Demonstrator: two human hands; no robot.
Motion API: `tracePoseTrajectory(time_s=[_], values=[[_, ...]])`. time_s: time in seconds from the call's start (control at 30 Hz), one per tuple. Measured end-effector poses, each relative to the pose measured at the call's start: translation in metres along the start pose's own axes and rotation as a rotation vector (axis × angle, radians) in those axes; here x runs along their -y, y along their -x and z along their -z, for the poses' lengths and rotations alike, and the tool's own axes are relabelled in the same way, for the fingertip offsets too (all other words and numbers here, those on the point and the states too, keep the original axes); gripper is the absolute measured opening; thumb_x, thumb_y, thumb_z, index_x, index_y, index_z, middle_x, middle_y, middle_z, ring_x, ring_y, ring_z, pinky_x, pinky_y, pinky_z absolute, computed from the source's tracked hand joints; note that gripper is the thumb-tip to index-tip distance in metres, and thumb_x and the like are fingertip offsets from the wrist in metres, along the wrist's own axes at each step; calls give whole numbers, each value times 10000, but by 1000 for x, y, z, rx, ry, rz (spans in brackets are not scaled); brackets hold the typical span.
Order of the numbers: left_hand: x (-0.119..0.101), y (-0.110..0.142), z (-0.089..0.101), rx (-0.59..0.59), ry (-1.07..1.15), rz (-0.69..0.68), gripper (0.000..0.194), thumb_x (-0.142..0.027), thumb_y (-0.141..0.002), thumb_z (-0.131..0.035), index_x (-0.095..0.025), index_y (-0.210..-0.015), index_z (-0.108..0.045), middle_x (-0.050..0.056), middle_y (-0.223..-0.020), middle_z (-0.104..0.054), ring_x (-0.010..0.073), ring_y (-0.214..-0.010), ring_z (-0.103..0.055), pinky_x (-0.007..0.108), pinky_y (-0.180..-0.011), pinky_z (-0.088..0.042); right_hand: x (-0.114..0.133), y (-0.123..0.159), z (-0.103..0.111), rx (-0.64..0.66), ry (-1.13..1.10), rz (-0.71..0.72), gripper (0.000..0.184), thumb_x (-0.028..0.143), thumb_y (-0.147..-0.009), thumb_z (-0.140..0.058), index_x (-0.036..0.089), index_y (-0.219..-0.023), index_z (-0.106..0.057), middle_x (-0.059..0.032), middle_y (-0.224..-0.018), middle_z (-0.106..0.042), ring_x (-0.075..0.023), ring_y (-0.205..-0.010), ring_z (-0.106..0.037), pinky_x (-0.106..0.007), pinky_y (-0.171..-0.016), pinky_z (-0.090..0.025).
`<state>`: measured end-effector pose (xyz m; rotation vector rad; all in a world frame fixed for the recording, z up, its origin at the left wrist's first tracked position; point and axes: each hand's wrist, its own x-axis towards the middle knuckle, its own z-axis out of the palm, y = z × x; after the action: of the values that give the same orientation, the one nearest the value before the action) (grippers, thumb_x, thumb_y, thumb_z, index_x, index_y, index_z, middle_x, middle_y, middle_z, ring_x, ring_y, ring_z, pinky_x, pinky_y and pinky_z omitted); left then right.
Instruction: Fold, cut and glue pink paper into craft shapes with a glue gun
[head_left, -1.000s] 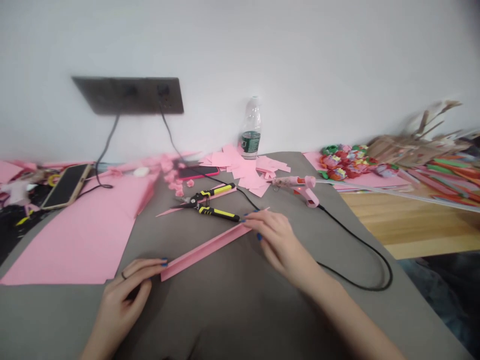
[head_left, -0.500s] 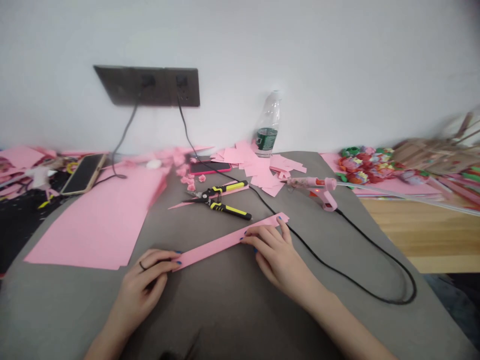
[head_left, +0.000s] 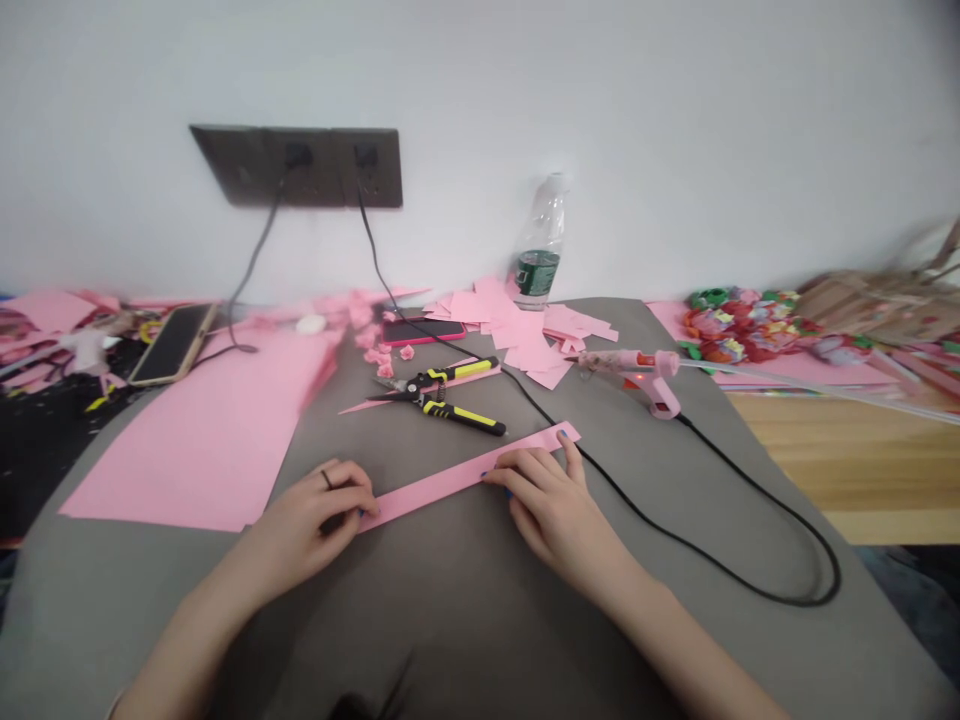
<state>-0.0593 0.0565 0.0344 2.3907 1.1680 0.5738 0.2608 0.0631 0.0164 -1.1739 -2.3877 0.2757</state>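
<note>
Left hand (head_left: pixel 311 510) and right hand (head_left: pixel 547 510) are both closed on the thin, flimsy pink paper strip (head_left: pixel 442 488), which I'd hold near its ends.

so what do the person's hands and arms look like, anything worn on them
Both arms are bare, with no sleeves in view. The left hand wears a thin dark ring on one finger, no ring shows on the right hand, and the fingernails are painted blue.

Snips (head_left: pixel 435 395) behind paper strip (head_left: pixel 465 478), glue gun (head_left: pixel 628 375) to R, bottle (head_left: pixel 538 240) at back, phone (head_left: pixel 172 343) far L
</note>
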Motion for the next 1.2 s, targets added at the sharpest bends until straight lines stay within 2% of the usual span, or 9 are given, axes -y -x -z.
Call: tracePoseTrajectory(time_s=[0.13,0.23,0.37,0.77,0.97,1.2], values=[[5,-26,3,144,39,-83,334,-43,-877,-449,-229,-926,-722,46,-1004,-663,163,-918,-637,249,-820,-497,-1,-2,-2,-16,19,-1,409,31,-911,-408,255,-1151,-650,-77,-1056,-695,-236,-1032,-624,-645,-1159,-206],[10,-43,-2,193,57,-159,385,-35,-883,-438,-242,-982,-747,54,-1034,-668,161,-926,-639,241,-815,-488,-1,-4,-3,-17,28,-9,390,26,-914,-396,254,-1118,-637,-70,-1042,-697,-231,-1015,-624,-636,-1160,-207],[14,-57,-7,222,70,-194,366,-44,-884,-474,-251,-971,-764,47,-1032,-650,143,-886,-636,228,-773,-473,0,-6,-3,-3,37,-24,363,12,-908,-377,237,-1062,-616,-71,-1039,-696,-236,-1016,-623,-640,-1146,-222],[21,-49,-7,215,122,-200,195,-217,-968,-568,-249,-981,-760,73,-1090,-644,180,-980,-616,284,-873,-497,0,-9,-3,-30,23,-27,361,5,-897,-378,258,-1044,-588,-53,-1025,-693,-231,-1016,-624,-634,-1169,-195],[21,-48,-1,298,134,-162,163,-168,-926,-608,-248,-982,-737,71,-1183,-618,199,-1083,-595,308,-935,-481,0,-10,-1,6,-2,-43,330,14,-908,-370,244,-1024,-577,-64,-1034,-685,-237,-1017,-625,-664,-1145,-212],[17,-49,0,325,90,-166,202,-94,-878,-613,-249,-954,-718,53,-1199,-589,182,-1032,-584,278,-878,-466,0,-11,-1,6,-19,-53,326,22,-912,-373,237,-1020,-594,-70,-1035,-680,-235,-1022,-617,-666,-1153,-201]])
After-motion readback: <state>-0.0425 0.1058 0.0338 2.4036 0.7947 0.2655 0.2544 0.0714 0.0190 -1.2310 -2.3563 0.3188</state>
